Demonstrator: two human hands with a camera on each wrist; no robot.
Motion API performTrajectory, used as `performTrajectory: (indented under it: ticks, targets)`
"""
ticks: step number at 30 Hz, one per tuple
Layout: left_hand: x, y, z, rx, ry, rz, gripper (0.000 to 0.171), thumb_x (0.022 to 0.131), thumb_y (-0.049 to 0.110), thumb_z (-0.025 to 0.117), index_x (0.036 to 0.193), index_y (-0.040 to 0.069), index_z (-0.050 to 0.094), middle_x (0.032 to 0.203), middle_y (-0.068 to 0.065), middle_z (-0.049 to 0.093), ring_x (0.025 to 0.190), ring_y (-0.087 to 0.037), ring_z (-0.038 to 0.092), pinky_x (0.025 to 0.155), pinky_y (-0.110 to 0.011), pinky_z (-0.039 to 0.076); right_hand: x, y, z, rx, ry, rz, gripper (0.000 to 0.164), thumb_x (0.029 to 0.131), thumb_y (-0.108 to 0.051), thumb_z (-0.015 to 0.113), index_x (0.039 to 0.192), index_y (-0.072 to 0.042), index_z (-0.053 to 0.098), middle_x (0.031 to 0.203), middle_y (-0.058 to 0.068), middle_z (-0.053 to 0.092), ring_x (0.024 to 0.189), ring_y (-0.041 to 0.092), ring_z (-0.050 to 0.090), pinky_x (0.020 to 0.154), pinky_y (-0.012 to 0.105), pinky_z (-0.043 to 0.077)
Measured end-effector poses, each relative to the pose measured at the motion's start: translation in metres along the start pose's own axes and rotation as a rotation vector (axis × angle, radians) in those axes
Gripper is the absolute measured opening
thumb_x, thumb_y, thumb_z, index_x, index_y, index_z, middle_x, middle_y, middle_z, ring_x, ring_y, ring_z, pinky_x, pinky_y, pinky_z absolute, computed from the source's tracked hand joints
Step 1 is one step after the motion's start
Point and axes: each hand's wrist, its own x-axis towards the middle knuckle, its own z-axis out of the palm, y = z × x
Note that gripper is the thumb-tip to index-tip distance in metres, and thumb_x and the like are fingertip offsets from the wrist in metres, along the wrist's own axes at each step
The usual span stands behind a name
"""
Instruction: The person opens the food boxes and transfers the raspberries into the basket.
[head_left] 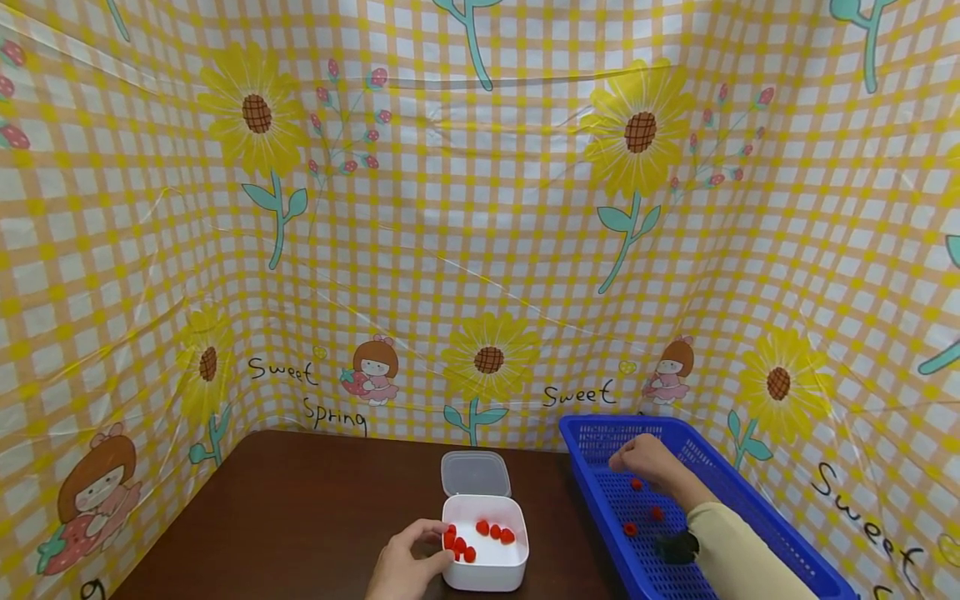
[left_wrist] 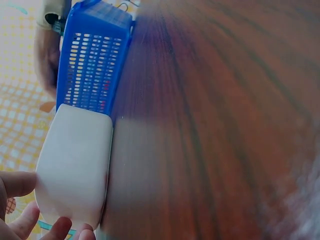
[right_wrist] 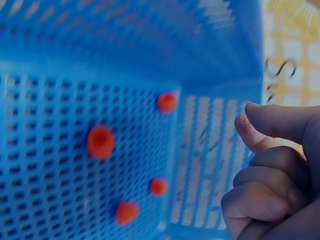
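A white plastic box point(head_left: 487, 577) holds several red raspberries point(head_left: 495, 531) along its inner sides. My left hand point(head_left: 411, 560) grips the box at its left side, thumb and fingers at the rim; the left wrist view shows the fingers point(left_wrist: 61, 227) against the box's white side. Over the far part of a blue basket point(head_left: 600, 521) is my right hand point(head_left: 651, 463), its lower fingers curled in. Thumb and forefinger come close together in the right wrist view, with nothing visible between them. Several raspberries point(right_wrist: 101, 142) lie apart on the basket's perforated floor.
A translucent lid point(head_left: 476, 474) lies behind the box on the dark wooden table point(head_left: 315, 517). The basket's raised walls stand to the right of the box. Checked, flower-printed cloth point(head_left: 480, 208) encloses the back and sides. A black device point(head_left: 677, 547) sits at my right wrist.
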Motion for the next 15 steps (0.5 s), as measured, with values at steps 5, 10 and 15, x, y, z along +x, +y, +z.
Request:
performTrajectory:
  ticks: [5, 10, 15]
  targets:
    - [0.0, -0.001, -0.001, 0.014, 0.001, 0.019, 0.029, 0.085, 0.024, 0.078, 0.112, 0.014, 0.071, 0.1, -0.001, 0.07, 0.098, -0.025, 0.061, 0.085, -0.057, 0.049, -0.002, -0.028, 0.006, -0.014, -0.007, -0.032, 0.02, 0.092, -0.01, 0.068, 0.1, 0.007, 0.075, 0.113, 0.023, 0.071, 0.113, 0.043, 0.063, 0.091, 0.057, 0.051]
    - [-0.001, -0.001, -0.001, 0.016, 0.001, 0.03, 0.029, 0.086, 0.023, 0.078, 0.113, 0.013, 0.071, 0.101, -0.002, 0.07, 0.098, -0.024, 0.062, 0.085, -0.055, 0.049, -0.003, -0.051, 0.016, 0.039, -0.019, -0.008, 0.025, 0.092, -0.014, 0.069, 0.109, 0.003, 0.074, 0.108, 0.018, 0.073, 0.057, 0.013, 0.051, 0.054, 0.033, 0.044]
    - [-0.001, 0.0, -0.002, 0.005, -0.005, 0.023, 0.03, 0.087, 0.024, 0.077, 0.114, 0.012, 0.07, 0.103, -0.003, 0.07, 0.099, -0.026, 0.062, 0.086, -0.059, 0.049, -0.006, -0.068, 0.03, 0.135, -0.026, 0.011, 0.022, 0.093, -0.014, 0.068, 0.109, -0.001, 0.075, 0.095, 0.01, 0.074, 0.042, 0.006, 0.019, 0.043, 0.023, 0.023]
